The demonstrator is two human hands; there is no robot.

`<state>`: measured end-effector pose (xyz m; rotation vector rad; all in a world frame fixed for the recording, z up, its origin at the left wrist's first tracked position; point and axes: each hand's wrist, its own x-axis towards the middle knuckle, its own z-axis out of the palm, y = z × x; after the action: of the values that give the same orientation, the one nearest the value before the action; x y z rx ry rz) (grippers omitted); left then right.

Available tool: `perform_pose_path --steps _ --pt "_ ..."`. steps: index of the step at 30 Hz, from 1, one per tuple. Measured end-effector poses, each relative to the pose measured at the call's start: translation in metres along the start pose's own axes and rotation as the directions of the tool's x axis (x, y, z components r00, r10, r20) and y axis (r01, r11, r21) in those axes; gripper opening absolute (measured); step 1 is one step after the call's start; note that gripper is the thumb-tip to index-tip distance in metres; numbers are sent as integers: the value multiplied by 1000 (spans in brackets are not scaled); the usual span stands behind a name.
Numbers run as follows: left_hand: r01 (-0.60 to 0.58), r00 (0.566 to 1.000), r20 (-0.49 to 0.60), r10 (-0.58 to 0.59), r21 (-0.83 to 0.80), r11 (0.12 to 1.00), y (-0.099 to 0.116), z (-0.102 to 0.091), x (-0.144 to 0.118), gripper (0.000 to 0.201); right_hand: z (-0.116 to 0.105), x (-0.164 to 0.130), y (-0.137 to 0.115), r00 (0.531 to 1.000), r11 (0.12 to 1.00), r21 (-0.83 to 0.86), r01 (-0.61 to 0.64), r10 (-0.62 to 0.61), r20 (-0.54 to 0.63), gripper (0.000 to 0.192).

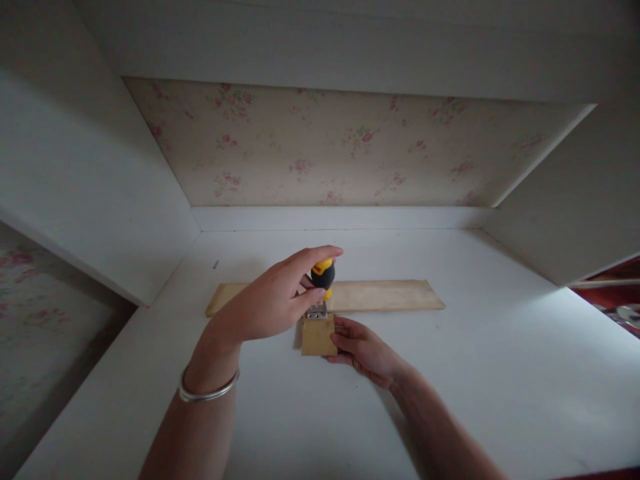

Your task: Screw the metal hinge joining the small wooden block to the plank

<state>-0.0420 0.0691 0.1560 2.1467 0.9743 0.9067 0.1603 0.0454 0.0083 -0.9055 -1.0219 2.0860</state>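
my left hand [270,300] pinches the stubby screwdriver [323,275] upright on the hinge [317,311]; my right hand [363,347] presses the small block [318,335] against the long board [385,295]. fastening looks underway, its progress unclear.

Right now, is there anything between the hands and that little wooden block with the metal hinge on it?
Nothing visible. The left hand grips the yellow-and-black screwdriver, standing upright on the metal hinge. The right hand touches the small wooden block at its right edge. The long wooden board lies just behind.
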Motion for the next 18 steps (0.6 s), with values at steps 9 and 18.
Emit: perform_pose_path --steps 9,18 --pt "65 973 -233 -1 267 961 -2 11 9 57 -3 1 2 999 1000 7 14 -14 29 37" --pt "29 989 -147 -10 122 992 2 6 5 46 -2 1 1 1000 1000 0 -4 4 19 36"
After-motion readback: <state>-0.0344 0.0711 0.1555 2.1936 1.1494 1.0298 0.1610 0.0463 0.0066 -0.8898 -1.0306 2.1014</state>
